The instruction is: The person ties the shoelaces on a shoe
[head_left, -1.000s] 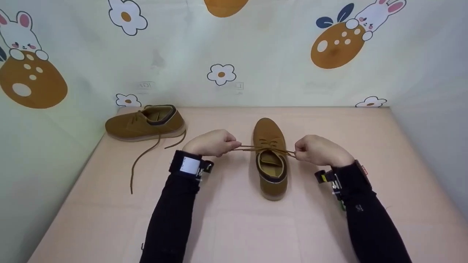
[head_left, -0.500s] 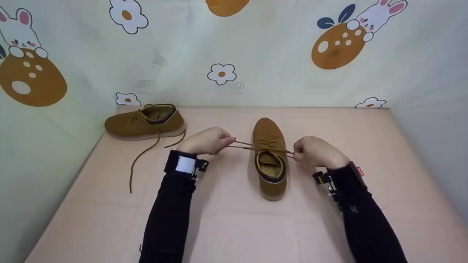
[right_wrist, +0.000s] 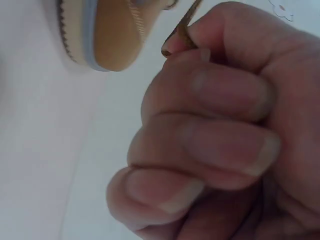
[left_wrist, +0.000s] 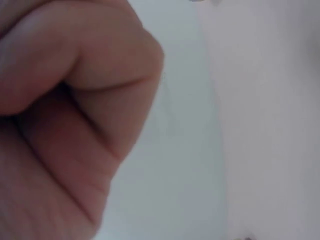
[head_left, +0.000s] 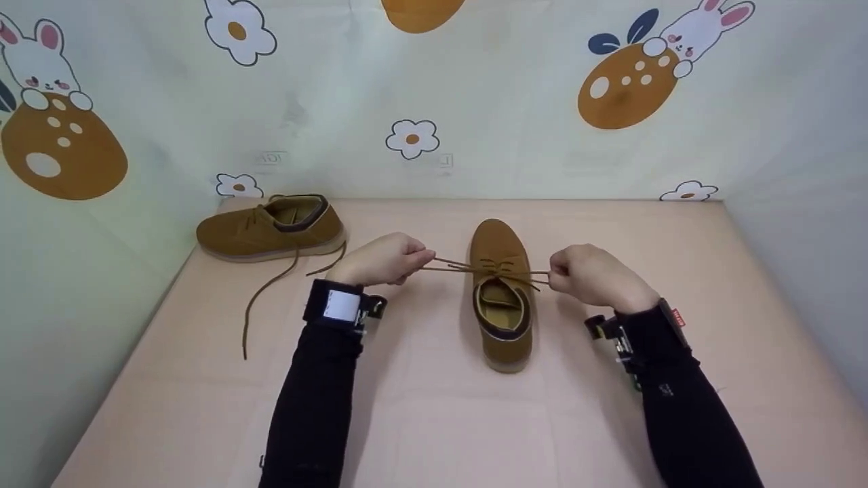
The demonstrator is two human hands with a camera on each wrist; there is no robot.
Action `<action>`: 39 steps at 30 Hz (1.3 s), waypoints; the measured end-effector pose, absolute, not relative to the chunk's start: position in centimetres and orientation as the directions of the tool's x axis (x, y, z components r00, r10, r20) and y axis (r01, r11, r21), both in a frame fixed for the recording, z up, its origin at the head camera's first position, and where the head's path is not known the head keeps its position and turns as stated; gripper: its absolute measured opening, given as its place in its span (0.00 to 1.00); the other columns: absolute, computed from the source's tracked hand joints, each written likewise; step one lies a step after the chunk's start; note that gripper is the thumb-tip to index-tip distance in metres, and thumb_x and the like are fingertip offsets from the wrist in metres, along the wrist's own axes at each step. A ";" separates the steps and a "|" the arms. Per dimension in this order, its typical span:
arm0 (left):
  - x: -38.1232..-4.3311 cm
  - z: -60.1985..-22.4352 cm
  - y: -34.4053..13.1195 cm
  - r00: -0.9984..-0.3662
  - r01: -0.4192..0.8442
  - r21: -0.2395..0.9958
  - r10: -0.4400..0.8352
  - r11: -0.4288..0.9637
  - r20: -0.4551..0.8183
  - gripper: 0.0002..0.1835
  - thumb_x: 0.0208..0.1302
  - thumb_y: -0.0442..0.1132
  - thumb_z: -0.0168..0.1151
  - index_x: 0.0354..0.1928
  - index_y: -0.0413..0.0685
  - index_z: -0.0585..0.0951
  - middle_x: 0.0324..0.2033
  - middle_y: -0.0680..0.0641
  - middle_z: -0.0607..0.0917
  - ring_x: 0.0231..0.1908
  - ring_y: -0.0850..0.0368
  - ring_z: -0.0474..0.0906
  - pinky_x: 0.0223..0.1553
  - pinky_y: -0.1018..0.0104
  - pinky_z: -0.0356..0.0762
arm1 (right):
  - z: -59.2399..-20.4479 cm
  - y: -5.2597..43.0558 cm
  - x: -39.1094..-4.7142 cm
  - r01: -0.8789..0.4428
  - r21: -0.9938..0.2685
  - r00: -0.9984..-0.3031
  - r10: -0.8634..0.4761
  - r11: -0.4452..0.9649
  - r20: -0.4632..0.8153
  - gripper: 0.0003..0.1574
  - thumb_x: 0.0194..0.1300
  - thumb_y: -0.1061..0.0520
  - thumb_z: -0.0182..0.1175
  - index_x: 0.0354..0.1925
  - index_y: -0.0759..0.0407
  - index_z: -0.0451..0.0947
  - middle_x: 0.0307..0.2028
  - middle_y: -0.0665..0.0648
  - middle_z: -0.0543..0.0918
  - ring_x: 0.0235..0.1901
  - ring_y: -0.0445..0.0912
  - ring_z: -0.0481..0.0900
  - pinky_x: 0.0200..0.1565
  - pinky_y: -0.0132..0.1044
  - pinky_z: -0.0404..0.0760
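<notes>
A brown suede lace-up shoe (head_left: 500, 247) stands on the table, toe pointing away. Its brown shoelace (head_left: 498, 274) is crossed in a bow over the tongue and stretched sideways both ways. To the left of the shoe, my left hand (head_left: 390, 261) pinches one doubled strand between thumb and forefinger. On the other side my right hand (head_left: 597, 276) pinches the opposite loop, the remaining fingers curled into the palm. The right wrist view shows the lace loop (right_wrist: 184, 31) at those fingertips, with part of the shoe (right_wrist: 117, 35) behind. Only curled fingers (left_wrist: 110, 60) appear in the left wrist view.
A matching shoe (head_left: 271, 229) stands at the back left, its untied lace (head_left: 252, 305) trailing over the pink table cover (head_left: 447, 420). Behind the table hangs a pale curtain (head_left: 502, 135) printed with rabbits and flowers; pale side walls border left and right.
My left hand has drawn leftward and slightly up, lengthening the strand on that side. My right hand shifted slightly left, then back right and up. The shoe stayed in place.
</notes>
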State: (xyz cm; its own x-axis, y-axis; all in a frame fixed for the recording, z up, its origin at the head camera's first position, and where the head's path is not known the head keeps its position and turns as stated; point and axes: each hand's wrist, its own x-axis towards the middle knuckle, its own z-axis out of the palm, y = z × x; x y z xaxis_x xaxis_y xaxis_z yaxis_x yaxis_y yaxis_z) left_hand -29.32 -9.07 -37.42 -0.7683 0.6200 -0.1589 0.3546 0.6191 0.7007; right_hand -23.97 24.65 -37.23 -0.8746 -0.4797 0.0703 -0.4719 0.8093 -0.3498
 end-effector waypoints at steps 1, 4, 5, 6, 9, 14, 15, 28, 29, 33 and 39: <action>-29.3 -37.4 -9.1 -0.770 0.357 0.695 0.617 0.624 -0.159 0.25 0.77 0.46 0.49 0.17 0.51 0.66 0.11 0.56 0.66 0.12 0.63 0.60 0.18 0.69 0.54 | -37.0 24.7 -23.9 -0.472 -0.347 -0.876 -0.475 0.811 0.082 0.16 0.54 0.66 0.53 0.15 0.51 0.64 0.16 0.46 0.64 0.19 0.43 0.65 0.26 0.37 0.64; -29.4 -37.6 -8.9 -0.770 0.361 0.667 0.612 0.652 -0.182 0.25 0.77 0.47 0.49 0.17 0.52 0.66 0.11 0.56 0.66 0.12 0.63 0.59 0.18 0.69 0.55 | -36.8 24.6 -23.8 -0.458 -0.342 -0.884 -0.461 0.820 0.080 0.16 0.53 0.66 0.53 0.15 0.52 0.64 0.16 0.46 0.65 0.20 0.43 0.65 0.26 0.37 0.64; -29.4 -37.6 -8.9 -0.769 0.366 0.650 0.610 0.666 -0.191 0.25 0.77 0.47 0.48 0.17 0.52 0.66 0.11 0.56 0.67 0.12 0.63 0.60 0.19 0.69 0.55 | -36.9 24.6 -23.8 -0.452 -0.339 -0.886 -0.458 0.825 0.067 0.15 0.53 0.66 0.53 0.15 0.52 0.64 0.16 0.46 0.65 0.19 0.43 0.65 0.26 0.37 0.64; -29.5 -37.7 -8.8 -0.769 0.372 0.633 0.607 0.679 -0.200 0.25 0.77 0.47 0.48 0.16 0.52 0.65 0.10 0.56 0.67 0.12 0.63 0.60 0.19 0.68 0.56 | -37.0 24.5 -23.9 -0.447 -0.335 -0.887 -0.458 0.829 0.052 0.15 0.53 0.65 0.53 0.15 0.52 0.65 0.16 0.46 0.65 0.19 0.43 0.65 0.26 0.37 0.64; -29.5 -37.8 -8.6 -0.768 0.380 0.597 0.601 0.706 -0.222 0.26 0.77 0.47 0.47 0.16 0.52 0.65 0.10 0.56 0.67 0.12 0.62 0.60 0.20 0.68 0.58 | -37.6 24.2 -24.1 -0.429 -0.331 -0.891 -0.453 0.840 0.006 0.14 0.53 0.65 0.54 0.15 0.53 0.67 0.16 0.47 0.66 0.19 0.43 0.64 0.25 0.36 0.64; -29.5 -37.9 -8.5 -0.767 0.378 0.579 0.595 0.723 -0.242 0.26 0.77 0.47 0.47 0.16 0.52 0.65 0.10 0.56 0.68 0.12 0.62 0.60 0.20 0.67 0.58 | -37.9 24.2 -24.1 -0.403 -0.335 -0.901 -0.433 0.851 -0.014 0.13 0.53 0.64 0.54 0.15 0.53 0.68 0.16 0.48 0.67 0.19 0.44 0.65 0.24 0.37 0.64; -29.4 -37.9 -8.4 -0.765 0.377 0.580 0.596 0.722 -0.245 0.26 0.77 0.47 0.47 0.16 0.52 0.65 0.10 0.56 0.68 0.12 0.62 0.60 0.20 0.68 0.58 | -37.8 24.2 -24.0 -0.399 -0.336 -0.903 -0.429 0.853 -0.017 0.13 0.53 0.64 0.54 0.15 0.53 0.68 0.16 0.48 0.66 0.19 0.44 0.65 0.24 0.37 0.64; -29.5 -38.7 -7.9 -0.757 0.359 0.607 0.602 0.709 -0.256 0.27 0.78 0.49 0.47 0.15 0.53 0.66 0.10 0.57 0.67 0.12 0.64 0.61 0.18 0.69 0.57 | -37.4 24.8 -24.1 -0.394 -0.362 -0.894 -0.443 0.845 -0.063 0.14 0.57 0.62 0.52 0.16 0.52 0.66 0.16 0.46 0.65 0.20 0.43 0.64 0.26 0.37 0.64; -29.5 -38.8 -7.8 -0.758 0.362 0.606 0.601 0.709 -0.251 0.27 0.78 0.49 0.47 0.15 0.53 0.67 0.11 0.57 0.67 0.12 0.64 0.61 0.18 0.69 0.57 | -37.5 24.8 -24.1 -0.393 -0.363 -0.895 -0.442 0.845 -0.062 0.14 0.57 0.61 0.52 0.16 0.52 0.66 0.16 0.46 0.65 0.19 0.43 0.64 0.26 0.37 0.64; -29.5 -38.8 -7.7 -0.785 0.360 0.602 0.580 0.713 -0.217 0.28 0.78 0.51 0.47 0.18 0.44 0.73 0.12 0.57 0.68 0.13 0.63 0.62 0.18 0.69 0.58 | -37.4 24.9 -24.2 -0.377 -0.377 -0.910 -0.415 0.846 -0.021 0.15 0.61 0.60 0.53 0.18 0.53 0.68 0.17 0.48 0.67 0.20 0.44 0.66 0.28 0.38 0.65; -29.3 -38.5 -7.5 -0.804 0.400 0.557 0.570 0.728 -0.168 0.24 0.77 0.50 0.51 0.33 0.38 0.85 0.24 0.45 0.82 0.19 0.61 0.64 0.24 0.66 0.62 | -37.2 25.0 -24.4 -0.369 -0.399 -0.920 -0.391 0.839 0.029 0.14 0.65 0.58 0.54 0.21 0.53 0.72 0.20 0.49 0.71 0.22 0.45 0.68 0.30 0.39 0.67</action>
